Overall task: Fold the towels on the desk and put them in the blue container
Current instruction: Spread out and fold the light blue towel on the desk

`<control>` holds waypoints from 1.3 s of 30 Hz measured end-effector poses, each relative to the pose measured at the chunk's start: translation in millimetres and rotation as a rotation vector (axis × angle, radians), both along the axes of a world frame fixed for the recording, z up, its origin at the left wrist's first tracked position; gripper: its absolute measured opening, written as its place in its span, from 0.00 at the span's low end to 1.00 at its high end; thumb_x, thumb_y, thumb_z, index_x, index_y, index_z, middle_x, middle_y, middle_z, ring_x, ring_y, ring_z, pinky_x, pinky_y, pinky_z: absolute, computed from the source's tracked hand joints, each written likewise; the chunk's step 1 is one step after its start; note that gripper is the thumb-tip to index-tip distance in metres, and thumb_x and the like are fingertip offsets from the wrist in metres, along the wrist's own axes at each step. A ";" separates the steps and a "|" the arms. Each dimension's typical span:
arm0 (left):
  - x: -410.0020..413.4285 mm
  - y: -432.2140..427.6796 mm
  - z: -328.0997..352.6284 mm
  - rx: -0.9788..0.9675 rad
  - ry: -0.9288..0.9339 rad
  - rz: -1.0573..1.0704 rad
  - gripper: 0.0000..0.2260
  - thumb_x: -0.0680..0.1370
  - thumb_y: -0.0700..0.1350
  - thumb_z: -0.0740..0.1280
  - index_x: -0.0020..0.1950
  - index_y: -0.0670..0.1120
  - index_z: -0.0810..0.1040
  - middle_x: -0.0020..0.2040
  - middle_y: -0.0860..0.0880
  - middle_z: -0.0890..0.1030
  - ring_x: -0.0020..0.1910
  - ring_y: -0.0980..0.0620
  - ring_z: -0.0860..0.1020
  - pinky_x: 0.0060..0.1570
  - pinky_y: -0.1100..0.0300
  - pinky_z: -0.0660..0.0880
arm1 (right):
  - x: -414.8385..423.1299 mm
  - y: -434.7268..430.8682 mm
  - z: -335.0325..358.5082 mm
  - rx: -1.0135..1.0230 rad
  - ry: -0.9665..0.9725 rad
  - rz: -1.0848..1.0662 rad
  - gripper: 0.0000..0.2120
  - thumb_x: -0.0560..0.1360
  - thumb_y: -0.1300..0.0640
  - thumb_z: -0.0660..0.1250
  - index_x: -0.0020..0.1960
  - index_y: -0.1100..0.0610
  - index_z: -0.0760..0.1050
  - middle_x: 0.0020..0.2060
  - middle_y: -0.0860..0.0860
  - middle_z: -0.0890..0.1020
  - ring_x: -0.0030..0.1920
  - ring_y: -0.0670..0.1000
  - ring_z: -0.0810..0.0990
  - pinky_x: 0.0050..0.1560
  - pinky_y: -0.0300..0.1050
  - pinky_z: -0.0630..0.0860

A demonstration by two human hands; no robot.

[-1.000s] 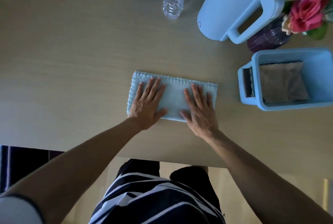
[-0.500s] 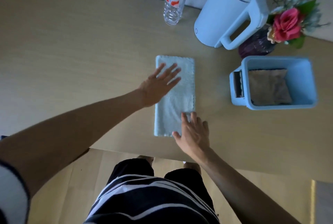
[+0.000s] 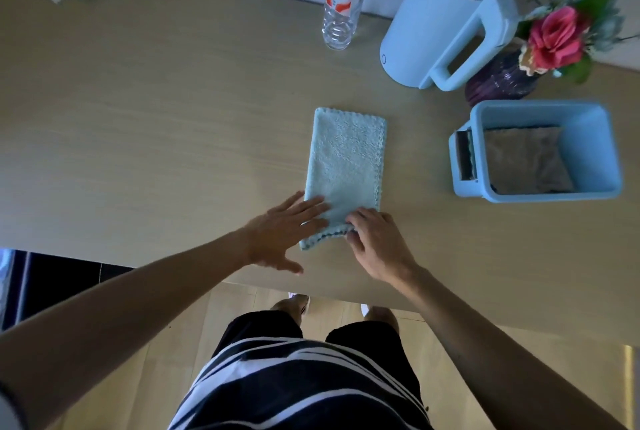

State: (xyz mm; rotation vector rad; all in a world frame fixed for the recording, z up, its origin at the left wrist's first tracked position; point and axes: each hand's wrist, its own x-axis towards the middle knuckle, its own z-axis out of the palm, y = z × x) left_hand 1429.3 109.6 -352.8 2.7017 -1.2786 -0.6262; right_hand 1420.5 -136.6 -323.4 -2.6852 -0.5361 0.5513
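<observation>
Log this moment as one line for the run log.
stage: folding blue towel | left hand: flat on near left corner | right hand: pinches near edge | blue container: holds tan towel

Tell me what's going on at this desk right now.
A person is folding a light blue towel on the desk. The towel lies folded into a long narrow strip. The left hand rests flat with its fingers on the near left corner, while the right hand pinches the near edge, which is slightly lifted. To the right, the blue container already holds a folded tan towel; the light blue one is not yet in it.
</observation>
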 end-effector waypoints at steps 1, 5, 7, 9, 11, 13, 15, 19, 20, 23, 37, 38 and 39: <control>-3.4 -1.9 3.1 -0.069 0.001 0.044 0.41 0.72 0.68 0.66 0.78 0.47 0.65 0.81 0.45 0.61 0.82 0.45 0.52 0.80 0.45 0.49 | 1.8 0.2 7.0 0.074 0.123 -0.041 0.03 0.79 0.56 0.63 0.48 0.55 0.75 0.43 0.50 0.78 0.44 0.53 0.76 0.48 0.49 0.72; -16.4 -12.0 26.7 -0.441 0.214 0.442 0.14 0.79 0.53 0.68 0.58 0.45 0.83 0.56 0.48 0.85 0.61 0.45 0.81 0.62 0.55 0.76 | 1.2 -10.5 36.5 0.398 0.613 -0.221 0.10 0.81 0.53 0.62 0.41 0.52 0.70 0.31 0.46 0.71 0.31 0.47 0.70 0.35 0.45 0.65; -19.4 -17.1 37.3 -0.412 0.363 0.575 0.09 0.80 0.52 0.65 0.43 0.49 0.78 0.36 0.52 0.81 0.35 0.50 0.78 0.39 0.57 0.72 | 0.5 -21.0 45.4 0.502 0.688 -0.271 0.09 0.79 0.51 0.66 0.43 0.54 0.72 0.32 0.47 0.72 0.31 0.46 0.70 0.33 0.41 0.66; -18.8 -21.5 41.7 -0.365 0.473 0.680 0.15 0.81 0.50 0.66 0.35 0.53 0.70 0.29 0.54 0.72 0.27 0.55 0.68 0.33 0.60 0.65 | -1.2 -31.0 47.1 0.571 0.730 -0.310 0.11 0.75 0.49 0.72 0.50 0.55 0.75 0.36 0.45 0.75 0.35 0.46 0.72 0.36 0.37 0.68; -12.7 -24.3 42.1 -0.354 0.531 0.792 0.19 0.81 0.50 0.67 0.33 0.50 0.65 0.27 0.53 0.67 0.25 0.56 0.64 0.28 0.64 0.62 | -2.5 -38.4 45.7 0.546 0.723 -0.377 0.12 0.73 0.50 0.75 0.50 0.53 0.75 0.39 0.41 0.77 0.38 0.43 0.75 0.43 0.37 0.70; -6.2 -27.6 39.8 -0.367 0.572 0.868 0.20 0.80 0.51 0.68 0.33 0.45 0.66 0.28 0.52 0.66 0.26 0.54 0.63 0.27 0.63 0.61 | -2.3 -40.7 42.2 0.529 0.683 -0.447 0.13 0.75 0.54 0.74 0.40 0.52 0.70 0.30 0.42 0.69 0.29 0.42 0.68 0.37 0.38 0.66; -0.1 -29.8 37.0 -0.404 0.629 0.929 0.17 0.80 0.51 0.69 0.39 0.39 0.72 0.31 0.48 0.70 0.29 0.52 0.67 0.31 0.60 0.64 | 2.9 -40.4 35.2 0.519 0.610 -0.568 0.18 0.77 0.54 0.72 0.35 0.53 0.66 0.27 0.47 0.63 0.27 0.47 0.63 0.33 0.42 0.63; 10.8 -30.4 34.3 -0.507 0.729 1.016 0.16 0.73 0.50 0.76 0.56 0.45 0.78 0.47 0.47 0.86 0.46 0.45 0.84 0.49 0.47 0.81 | 19.5 -33.9 25.8 0.463 0.494 -0.709 0.19 0.78 0.50 0.70 0.45 0.67 0.73 0.33 0.55 0.70 0.35 0.52 0.70 0.38 0.48 0.68; 12.2 -30.7 34.3 -0.522 0.738 1.038 0.18 0.72 0.48 0.77 0.59 0.45 0.77 0.49 0.47 0.86 0.48 0.42 0.84 0.51 0.43 0.82 | 23.0 -31.8 22.9 0.452 0.469 -0.738 0.18 0.79 0.50 0.69 0.44 0.66 0.73 0.33 0.55 0.69 0.34 0.52 0.70 0.37 0.47 0.67; 16.3 -31.8 29.7 -0.522 0.721 1.099 0.21 0.73 0.43 0.76 0.63 0.46 0.75 0.50 0.47 0.86 0.49 0.39 0.84 0.50 0.38 0.81 | 32.2 -27.4 15.1 0.429 0.429 -0.760 0.15 0.80 0.52 0.67 0.42 0.61 0.70 0.32 0.58 0.72 0.34 0.52 0.70 0.36 0.47 0.67; 1.8 -37.6 23.2 -0.372 -0.175 0.566 0.23 0.77 0.43 0.67 0.72 0.43 0.70 0.69 0.42 0.74 0.68 0.42 0.72 0.61 0.46 0.76 | 15.7 -0.2 4.3 0.139 -0.230 -0.643 0.29 0.81 0.49 0.64 0.77 0.59 0.59 0.64 0.57 0.74 0.61 0.54 0.75 0.61 0.50 0.72; 0.6 -39.6 20.1 -0.350 -0.175 0.436 0.25 0.79 0.45 0.65 0.75 0.43 0.68 0.74 0.42 0.71 0.74 0.42 0.67 0.69 0.46 0.70 | 9.7 3.4 5.3 0.116 -0.281 -0.564 0.30 0.81 0.48 0.62 0.77 0.60 0.59 0.67 0.57 0.72 0.65 0.55 0.72 0.65 0.51 0.70; -0.5 -41.5 15.5 -0.316 -0.151 0.333 0.26 0.80 0.47 0.62 0.78 0.43 0.65 0.79 0.43 0.66 0.79 0.42 0.62 0.76 0.47 0.63 | 4.0 7.3 4.1 0.104 -0.287 -0.484 0.30 0.82 0.48 0.61 0.78 0.61 0.58 0.71 0.58 0.70 0.70 0.56 0.70 0.69 0.52 0.68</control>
